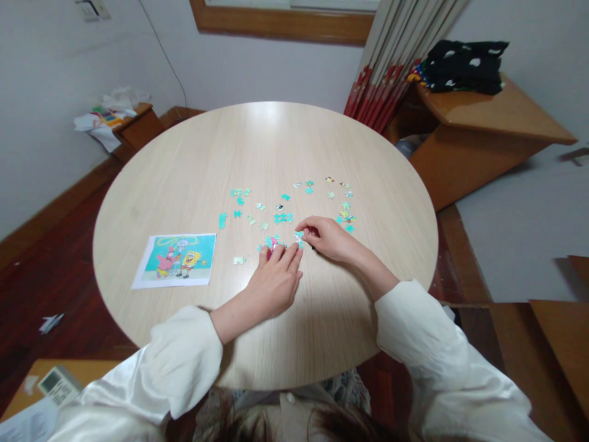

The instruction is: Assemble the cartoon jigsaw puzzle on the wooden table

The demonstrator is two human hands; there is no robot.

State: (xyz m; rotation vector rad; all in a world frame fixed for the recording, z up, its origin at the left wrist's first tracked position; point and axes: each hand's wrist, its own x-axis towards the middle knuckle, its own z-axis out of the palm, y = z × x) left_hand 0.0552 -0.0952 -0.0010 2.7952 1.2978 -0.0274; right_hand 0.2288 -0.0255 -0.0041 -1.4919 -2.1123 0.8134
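Small turquoise puzzle pieces [283, 217] lie scattered over the middle of a round light-wood table [184, 159]. My left hand [275, 281] lies flat on the table, fingers stretched out over a few joined pieces [272, 243] with pink on them. My right hand [324, 237] is curled in a pinch just right of it, fingertips closed on a small puzzle piece [299, 236] held against those joined pieces. A printed cartoon picture [177, 259] lies flat at the left of my hands. One loose piece [238, 260] sits between the picture and my left hand.
A wooden side table [483, 116] with dark dotted fabric [464, 64] stands at the back right, beside folded red-and-white panels [396, 67]. A low stand with papers [117, 116] is at the back left. A remote control [59, 385] lies at the bottom left.
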